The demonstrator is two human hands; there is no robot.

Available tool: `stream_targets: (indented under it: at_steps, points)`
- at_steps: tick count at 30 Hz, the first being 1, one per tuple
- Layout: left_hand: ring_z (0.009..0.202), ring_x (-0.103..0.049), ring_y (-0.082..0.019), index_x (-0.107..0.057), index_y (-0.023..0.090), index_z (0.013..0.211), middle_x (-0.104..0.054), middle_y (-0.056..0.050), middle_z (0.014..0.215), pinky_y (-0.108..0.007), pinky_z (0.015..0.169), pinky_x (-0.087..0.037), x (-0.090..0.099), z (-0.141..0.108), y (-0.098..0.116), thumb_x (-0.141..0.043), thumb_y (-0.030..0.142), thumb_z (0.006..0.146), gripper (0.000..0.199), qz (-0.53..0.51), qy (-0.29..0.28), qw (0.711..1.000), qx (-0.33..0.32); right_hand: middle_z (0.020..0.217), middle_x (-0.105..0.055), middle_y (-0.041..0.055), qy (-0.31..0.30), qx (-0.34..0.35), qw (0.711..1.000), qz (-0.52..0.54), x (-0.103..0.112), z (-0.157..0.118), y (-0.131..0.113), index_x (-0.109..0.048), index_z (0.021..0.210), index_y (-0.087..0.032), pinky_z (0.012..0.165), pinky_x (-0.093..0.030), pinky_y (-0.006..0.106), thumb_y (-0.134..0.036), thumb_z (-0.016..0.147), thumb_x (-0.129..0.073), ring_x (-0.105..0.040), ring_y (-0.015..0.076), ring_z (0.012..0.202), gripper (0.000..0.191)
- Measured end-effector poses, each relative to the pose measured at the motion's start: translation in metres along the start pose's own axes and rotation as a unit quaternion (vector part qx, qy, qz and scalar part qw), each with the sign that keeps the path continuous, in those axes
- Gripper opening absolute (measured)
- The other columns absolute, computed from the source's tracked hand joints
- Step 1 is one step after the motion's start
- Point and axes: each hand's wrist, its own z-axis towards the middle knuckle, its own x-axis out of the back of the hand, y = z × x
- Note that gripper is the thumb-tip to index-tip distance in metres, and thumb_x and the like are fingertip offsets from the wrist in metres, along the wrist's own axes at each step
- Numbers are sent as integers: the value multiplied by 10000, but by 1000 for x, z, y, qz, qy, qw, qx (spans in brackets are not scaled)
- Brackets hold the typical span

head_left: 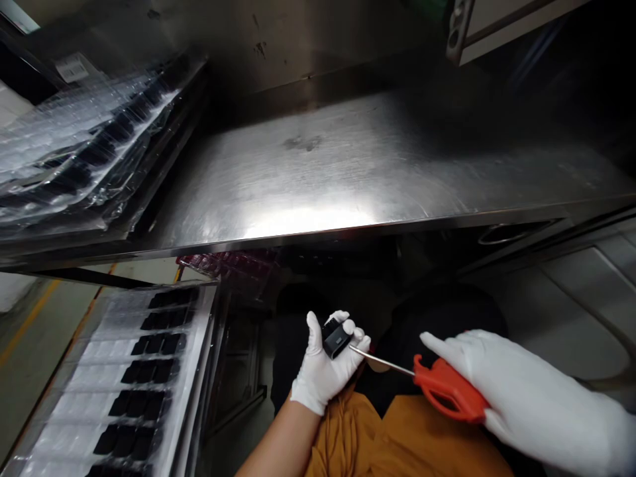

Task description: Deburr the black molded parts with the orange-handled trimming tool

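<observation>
In a white glove, my left hand [325, 371] holds a small black plastic part [336, 339] between thumb and fingers, above my lap. My gloved right hand [501, 384] grips a red air blow gun [447, 391] by its handle. The gun's thin metal nozzle [385, 363] points left, its tip close beside the black part. Whether the tip touches the part I cannot tell.
A steel table [298, 172] spans the view ahead, its front edge beyond my hands. Clear plastic trays [94, 146] with black parts are stacked on its left. Another tray stack [124, 377] stands lower left. Dark red trays [223, 265] show under the table.
</observation>
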Motion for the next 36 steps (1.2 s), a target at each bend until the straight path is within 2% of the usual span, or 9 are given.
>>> stream_targets:
  at_steps: [5,10,15,23,28,30,32,34,36]
  points:
    - [781,-583,-117,-593,152,924,-547,-21,837,-319,865,-533,23,21,-5,-669,458,811,336,98,104,989,-36,935,-675,127,-101,-31,994,-17,-11,6,-7,-528,1308,-101,781,-481,439,-93,591,-503,-613,283,819,717]
    - [647,-554,-70,-538,144,852,-531,6,753,-262,774,-569,49,41,1,-695,209,805,176,-34,244,968,-41,919,-692,136,-161,-85,982,-37,-9,16,-5,-584,1245,-116,788,-456,465,-111,662,-477,-633,316,824,593]
    - [666,-591,-76,-491,158,849,-537,10,764,-315,809,-595,56,43,11,-600,132,832,113,-154,273,950,-8,888,-696,144,-193,-80,977,-35,-8,19,-11,-638,1130,-129,741,-445,452,-126,664,-487,-642,335,785,490]
    - [663,-597,-74,-486,157,857,-532,23,760,-347,846,-594,59,46,12,-613,87,801,156,-132,286,949,-5,788,-683,138,-199,-80,975,-48,-9,34,-20,-658,945,-136,689,-417,415,-108,686,-475,-650,321,705,318]
    - [716,-636,-97,-503,147,982,-574,-7,831,-300,798,-605,58,44,15,-646,110,800,235,-123,284,951,7,846,-664,141,-114,-68,989,-61,-15,41,-8,-626,1078,-107,733,-442,436,-98,633,-494,-625,305,754,465]
    - [775,-651,-119,-506,149,1051,-594,-31,890,-315,811,-600,56,44,13,-646,117,810,280,-147,258,954,46,912,-663,143,-37,-64,995,-70,-15,37,6,-577,1186,-96,813,-450,452,-91,627,-491,-615,294,835,566]
    - [823,-658,-142,-514,159,1088,-607,-48,925,-347,838,-590,52,43,9,-633,108,823,295,-161,243,954,71,1019,-654,156,76,-46,993,-77,-8,28,22,-494,1287,-82,924,-429,488,-115,689,-489,-595,298,957,600]
    - [833,-654,-152,-533,170,1101,-619,-57,945,-343,806,-589,43,38,5,-616,139,850,266,-150,249,955,59,1143,-616,170,181,-34,980,-74,5,20,36,-426,1342,-95,998,-399,515,-190,812,-470,-550,301,1088,540]
    - [869,-641,-177,-556,199,1119,-627,-73,1020,-345,737,-586,31,26,4,-601,245,881,247,-134,251,958,27,1232,-566,152,213,-31,974,-67,24,25,46,-448,1323,-151,986,-426,512,-293,893,-479,-521,285,1141,454]
